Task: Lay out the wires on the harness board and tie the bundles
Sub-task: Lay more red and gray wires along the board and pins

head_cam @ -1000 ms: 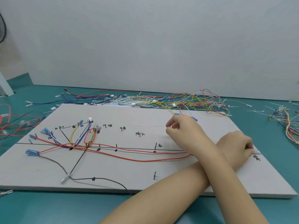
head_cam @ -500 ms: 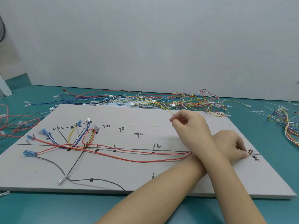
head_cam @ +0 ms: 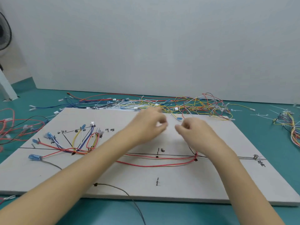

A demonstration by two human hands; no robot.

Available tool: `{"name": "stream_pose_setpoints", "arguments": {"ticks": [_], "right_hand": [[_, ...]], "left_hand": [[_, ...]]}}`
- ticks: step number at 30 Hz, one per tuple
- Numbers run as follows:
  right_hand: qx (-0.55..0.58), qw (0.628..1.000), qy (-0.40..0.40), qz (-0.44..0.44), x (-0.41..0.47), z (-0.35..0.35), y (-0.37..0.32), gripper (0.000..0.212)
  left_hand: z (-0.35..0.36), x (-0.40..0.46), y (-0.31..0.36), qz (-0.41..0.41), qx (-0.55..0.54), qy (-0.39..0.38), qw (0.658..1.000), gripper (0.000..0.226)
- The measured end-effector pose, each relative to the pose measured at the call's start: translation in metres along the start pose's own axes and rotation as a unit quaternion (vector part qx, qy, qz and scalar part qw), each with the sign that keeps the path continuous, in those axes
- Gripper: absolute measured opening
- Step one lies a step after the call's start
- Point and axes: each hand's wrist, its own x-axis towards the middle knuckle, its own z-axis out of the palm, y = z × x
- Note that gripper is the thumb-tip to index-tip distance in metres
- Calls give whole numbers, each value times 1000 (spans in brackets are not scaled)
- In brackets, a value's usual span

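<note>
1. The wires [head_cam: 155, 164] lie along the marked lines on the board [head_cam: 178, 189]; loose wires [head_cam: 178, 105] are heaped behind it.
2. My left hand [head_cam: 149, 125] and right hand [head_cam: 193, 132] hover mid-board with fingers curled; I cannot tell whether either grip holds anything.
3. Risk: a forearm could drag the red wire off its line.

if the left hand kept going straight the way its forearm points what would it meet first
Probably the tangled wire pile just beyond the harness board's far edge; the left hand is blurred, so its height is unclear.
</note>
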Motion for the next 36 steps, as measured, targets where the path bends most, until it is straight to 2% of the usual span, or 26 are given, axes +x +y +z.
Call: {"name": "stream_pose_setpoints", "arguments": {"ticks": [1,5,8,12,15,20,27,32,36], "right_hand": [[-28,999,-36,-11,-1,6,-1,32],[-40,990,-113,-74,-15,37,-17,50],[-99,982,-101,-124,-20,47,-24,39],[-73,983,-136,-99,-15,46,-23,28],[-44,984,-157,-76,-11,45,-23,33],[2,985,-161,-55,-6,45,-21,37],[-1,978,-195,-75,-6,36,-15,30],[-9,975,-220,-13,-10,10,17,35],[-8,968,-247,50,-11,-15,47,34]], "left_hand": [[-6,-10,-19,-18,-5,22,1000,19],[-22,-49,-85,-157,7,0,988,14],[-29,-69,-119,-248,17,1,969,33],[-41,-78,-141,-333,81,-10,939,40],[-43,-83,-153,-362,45,-2,931,33],[-55,-89,-160,-354,-4,22,935,19],[-59,-89,-146,-292,23,26,956,11],[-45,-79,-126,-265,-11,23,964,13],[-22,-65,-103,-259,-70,50,962,18]]}}
